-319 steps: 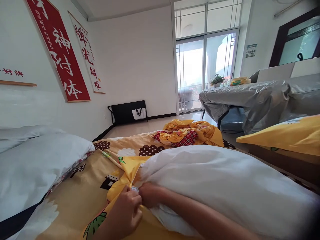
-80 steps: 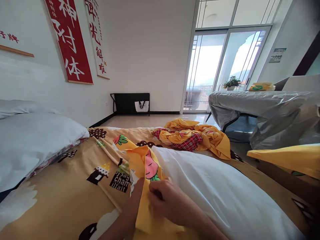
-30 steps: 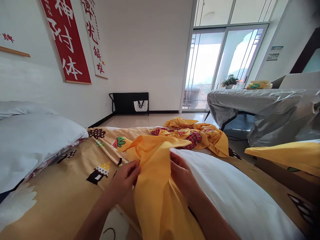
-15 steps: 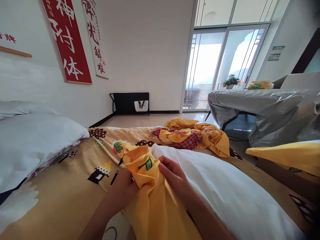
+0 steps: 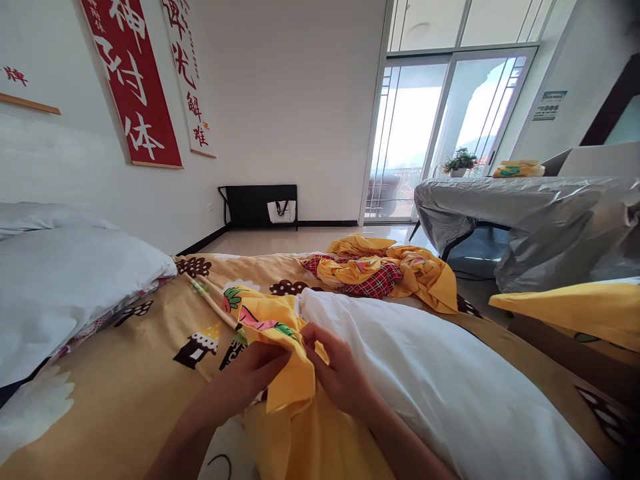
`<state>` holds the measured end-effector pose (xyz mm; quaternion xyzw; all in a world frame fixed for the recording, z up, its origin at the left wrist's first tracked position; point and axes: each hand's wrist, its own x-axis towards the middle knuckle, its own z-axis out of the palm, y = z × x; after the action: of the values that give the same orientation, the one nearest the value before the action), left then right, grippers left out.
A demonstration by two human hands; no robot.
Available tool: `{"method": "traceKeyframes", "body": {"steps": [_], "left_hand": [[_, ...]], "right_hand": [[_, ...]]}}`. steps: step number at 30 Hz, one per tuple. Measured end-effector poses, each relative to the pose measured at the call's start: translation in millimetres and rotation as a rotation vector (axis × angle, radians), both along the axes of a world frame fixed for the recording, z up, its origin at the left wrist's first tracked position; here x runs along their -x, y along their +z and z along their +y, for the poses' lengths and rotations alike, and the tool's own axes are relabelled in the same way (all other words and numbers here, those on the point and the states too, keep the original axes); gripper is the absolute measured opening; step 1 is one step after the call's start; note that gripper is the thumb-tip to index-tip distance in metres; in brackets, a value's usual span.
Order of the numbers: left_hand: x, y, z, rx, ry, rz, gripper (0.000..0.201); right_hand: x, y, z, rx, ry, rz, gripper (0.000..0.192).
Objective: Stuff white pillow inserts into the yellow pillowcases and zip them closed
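I pinch the yellow cloth [image 5: 294, 395] with my left hand [image 5: 250, 375] and right hand [image 5: 336, 368], low in the middle of the frame, next to the puffy white pillow [image 5: 415, 363]. I seem to be working its edge; next calls for a snug pinch, I think.

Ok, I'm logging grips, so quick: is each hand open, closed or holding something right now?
Left hand: closed, holding the yellow printed cloth.
Right hand: closed, pinching the same cloth.

Yellow cloth [image 5: 295, 390] cropped (below), red scroll [image 5: 131, 80] too
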<state>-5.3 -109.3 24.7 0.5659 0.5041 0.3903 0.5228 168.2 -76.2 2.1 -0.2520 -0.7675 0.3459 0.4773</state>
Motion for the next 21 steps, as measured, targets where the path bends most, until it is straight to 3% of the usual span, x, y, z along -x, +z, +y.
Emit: {"method": "traceKeyframes", "body": {"steps": [2,5,8,12,15,21], "left_hand": [[-3.2,2.2,-1.8,-0.026,-0.091,-0.037,0.025],[-10.1,4.6,-3.3,-0.013,-0.079,-0.153,0.030],[-12.9,6.4,-3.1,0.037,-0.022,-0.261,0.034],[-6.6,7.7,-0.6,0.113,0.123,-0.415,0.035],[0.5,9.3,1.9,0.084,0.187,-0.489,0.038],[20.6,16.4,2.9,-0.021,0.313,-0.654,0.033]], "right_hand": [[0.4,0.3,-0.2,-0.028,-0.007,0.008,0.019],[-0.3,2.7,-0.8,-0.069,-0.003,0.031,0.013],[-2.6,6.2,-2.0,-0.073,0.007,0.059,0.013],[-2.5,5.6,-4.3,0.033,0.010,-0.035,0.017],[2.8,0.5,-6.4,0.039,-0.049,-0.177,0.011],[13.3,-10.3,-9.7,-0.014,-0.103,-0.341,0.032]]}}
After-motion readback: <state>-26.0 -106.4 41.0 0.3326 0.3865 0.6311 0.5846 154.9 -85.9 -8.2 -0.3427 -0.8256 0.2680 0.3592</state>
